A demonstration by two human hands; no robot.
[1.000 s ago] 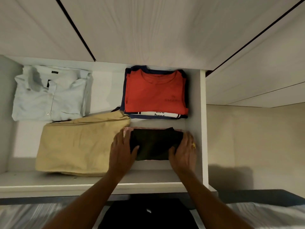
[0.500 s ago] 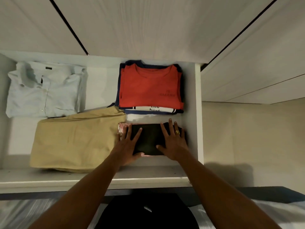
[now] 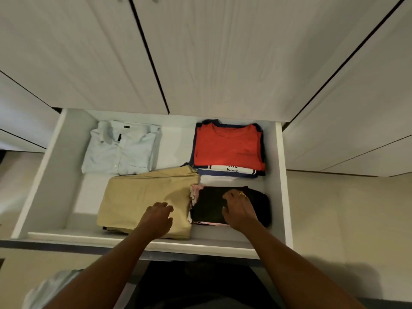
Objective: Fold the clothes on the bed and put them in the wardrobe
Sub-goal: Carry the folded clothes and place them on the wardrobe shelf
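Your right hand (image 3: 239, 209) presses open-fingered on the black folded garment (image 3: 209, 208) at the drawer (image 3: 281, 175)'s front right corner, left hand (image 3: 157, 217) loose over the khaki trousers (image 3: 142, 197); dragging fingers away could undo folds.

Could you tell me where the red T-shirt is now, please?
In the head view, the red T-shirt tops the stack at the back right of the drawer, right of the pale blue shirt.

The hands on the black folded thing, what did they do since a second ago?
The left hand let go of the black garment and moved left, over the beige trousers. The right hand slid from the garment's right edge onto its top and rests there. The black garment, beige trousers, red T-shirt and pale shirt stayed put in the drawer.
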